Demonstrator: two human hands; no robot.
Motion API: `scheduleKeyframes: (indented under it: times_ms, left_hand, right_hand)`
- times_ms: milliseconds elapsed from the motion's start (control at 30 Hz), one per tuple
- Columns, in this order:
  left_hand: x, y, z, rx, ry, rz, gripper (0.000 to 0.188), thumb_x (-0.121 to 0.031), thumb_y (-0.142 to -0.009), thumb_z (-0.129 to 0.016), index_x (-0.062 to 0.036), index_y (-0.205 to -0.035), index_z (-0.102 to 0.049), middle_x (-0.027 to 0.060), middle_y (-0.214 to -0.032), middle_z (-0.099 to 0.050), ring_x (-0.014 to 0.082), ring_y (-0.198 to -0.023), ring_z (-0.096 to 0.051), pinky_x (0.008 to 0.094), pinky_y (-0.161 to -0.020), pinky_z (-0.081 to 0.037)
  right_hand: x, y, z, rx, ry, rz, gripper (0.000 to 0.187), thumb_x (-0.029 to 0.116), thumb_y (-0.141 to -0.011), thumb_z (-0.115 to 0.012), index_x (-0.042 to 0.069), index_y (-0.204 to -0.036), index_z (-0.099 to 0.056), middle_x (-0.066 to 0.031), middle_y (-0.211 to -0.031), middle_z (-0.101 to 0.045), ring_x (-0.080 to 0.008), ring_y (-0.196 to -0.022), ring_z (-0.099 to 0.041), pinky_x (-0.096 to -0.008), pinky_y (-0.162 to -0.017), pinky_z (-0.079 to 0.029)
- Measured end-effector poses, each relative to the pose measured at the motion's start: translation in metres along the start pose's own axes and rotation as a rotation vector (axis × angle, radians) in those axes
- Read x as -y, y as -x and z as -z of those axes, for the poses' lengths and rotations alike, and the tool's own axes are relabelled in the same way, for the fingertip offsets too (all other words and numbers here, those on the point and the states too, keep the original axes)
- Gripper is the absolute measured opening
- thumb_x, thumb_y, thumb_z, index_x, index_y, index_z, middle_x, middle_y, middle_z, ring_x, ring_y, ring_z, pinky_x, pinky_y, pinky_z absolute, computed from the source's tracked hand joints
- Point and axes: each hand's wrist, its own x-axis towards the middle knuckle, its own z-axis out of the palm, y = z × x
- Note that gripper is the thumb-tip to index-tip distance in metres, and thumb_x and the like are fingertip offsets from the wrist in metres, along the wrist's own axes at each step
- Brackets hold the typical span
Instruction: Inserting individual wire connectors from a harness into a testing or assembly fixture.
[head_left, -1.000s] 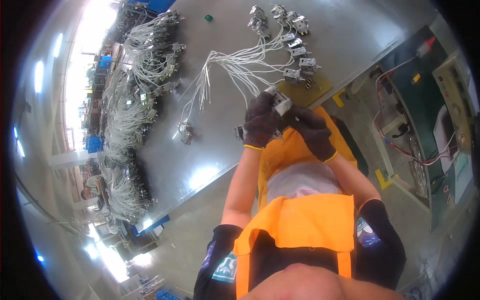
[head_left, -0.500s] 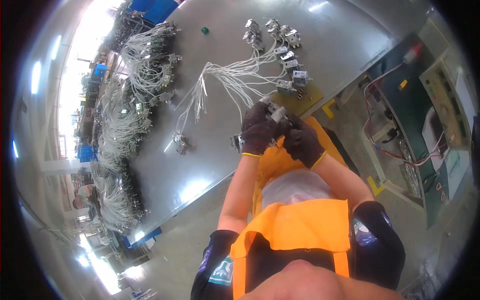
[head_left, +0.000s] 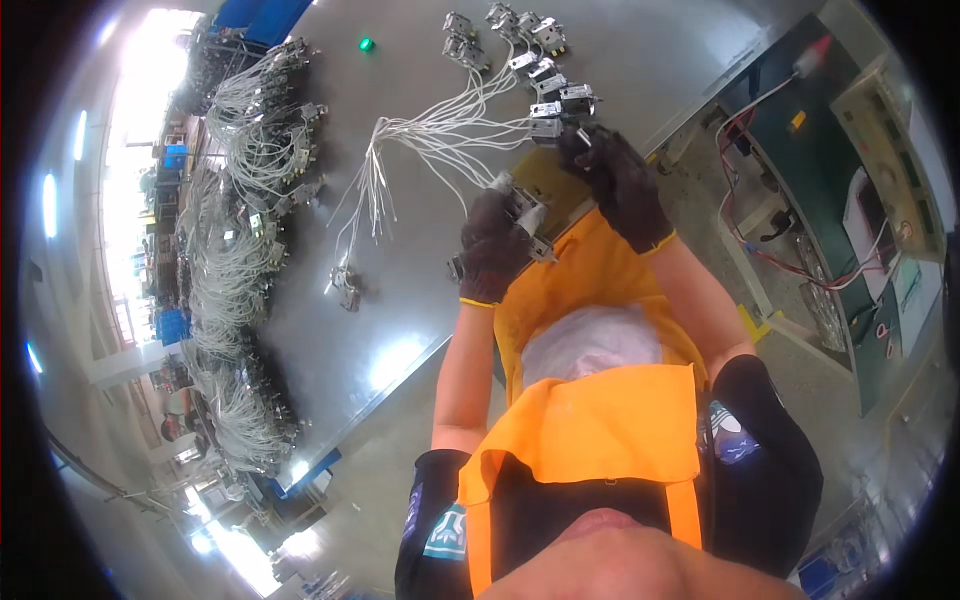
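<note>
Both my hands wear dark gloves with yellow cuffs. My left hand [head_left: 490, 245] is closed around a small metal lock-like unit [head_left: 524, 207] above the table's near edge. More metal parts show at that hand's wrist side. My right hand [head_left: 625, 190] is apart from it, its fingertips curled by the yellow-brown board [head_left: 568, 190]; what they grip, if anything, cannot be made out. Just beyond the right fingertips stand several similar metal units [head_left: 545, 107] in a row. White cables [head_left: 450, 128] run from them into a bundle lying to the left.
A loose metal unit [head_left: 344, 287] lies at the cable bundle's near end. Big heaps of cabled units [head_left: 235, 240] line the table's left side. A small green object [head_left: 367, 44] sits at the far side. Right stands a green bench [head_left: 765, 130] with wires.
My right hand has left the unit in my left hand and moved away, up to the board and the row of units. The left hand keeps its hold. The whole view has shifted slightly.
</note>
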Motion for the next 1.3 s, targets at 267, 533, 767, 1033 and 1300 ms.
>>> scheduleKeyframes:
  times_ms: [267, 533, 767, 1033, 1300]
  left_hand:
    - [0.014, 0.005, -0.019, -0.112, 0.411, 0.171, 0.054, -0.013, -0.077, -0.079, 0.0014, -0.124, -0.057, 0.0096, -0.093, -0.061, 0.0204, -0.08, -0.06, 0.0348, -0.074, -0.051]
    - [0.002, -0.002, -0.01, -0.099, -0.024, -0.083, 0.055, -0.025, -0.08, -0.076, -0.0018, -0.127, -0.057, 0.016, -0.098, -0.065, 0.0299, -0.085, -0.064, 0.0407, -0.078, -0.051]
    - [-0.031, -0.006, -0.007, -0.076, 0.108, 0.076, 0.049, -0.029, -0.082, -0.073, -0.0031, -0.121, -0.062, 0.0194, -0.098, -0.068, 0.0324, -0.094, -0.066, 0.041, -0.083, -0.051]
    - [-0.017, -0.002, -0.012, -0.162, 0.024, 0.035, 0.04, -0.029, -0.085, -0.072, -0.003, -0.115, -0.064, 0.0167, -0.098, -0.069, 0.029, -0.09, -0.068, 0.0383, -0.08, -0.053]
    - [-0.053, 0.0, -0.003, -0.124, 0.052, 0.062, 0.032, -0.028, -0.084, -0.072, -0.0069, -0.108, -0.067, 0.01, -0.09, -0.068, 0.0207, -0.082, -0.064, 0.034, -0.075, -0.051]
  right_hand:
    - [0.029, 0.061, 0.018, 0.081, -0.245, -0.835, 0.03, 0.018, -0.101, -0.047, 0.001, -0.124, -0.057, -0.0093, -0.095, -0.069, -0.0108, -0.073, -0.063, -0.0237, -0.064, -0.051]
    - [0.034, 0.061, -0.002, 0.28, -0.036, -0.625, 0.026, 0.013, -0.099, -0.053, 0.001, -0.121, -0.061, -0.0066, -0.097, -0.07, -0.0094, -0.068, -0.062, -0.0238, -0.064, -0.052]
    - [0.0, 0.067, -0.02, 0.23, 0.169, -0.17, 0.02, 0.01, -0.098, -0.054, 0.001, -0.112, -0.065, -0.0099, -0.092, -0.069, -0.0155, -0.08, -0.066, -0.0298, -0.073, -0.053]
    - [0.036, 0.027, -0.011, 0.474, 0.791, 0.53, 0.013, 0.003, -0.091, -0.058, 0.005, -0.099, -0.068, -0.0084, -0.091, -0.065, -0.0183, -0.081, -0.064, -0.0298, -0.072, -0.051]
    - [0.05, 0.043, -0.019, 0.241, -0.245, -0.786, 0.02, 0.019, -0.098, -0.049, 0.01, -0.099, -0.066, -0.003, -0.083, -0.061, -0.0135, -0.056, -0.052, -0.0252, -0.051, -0.042]
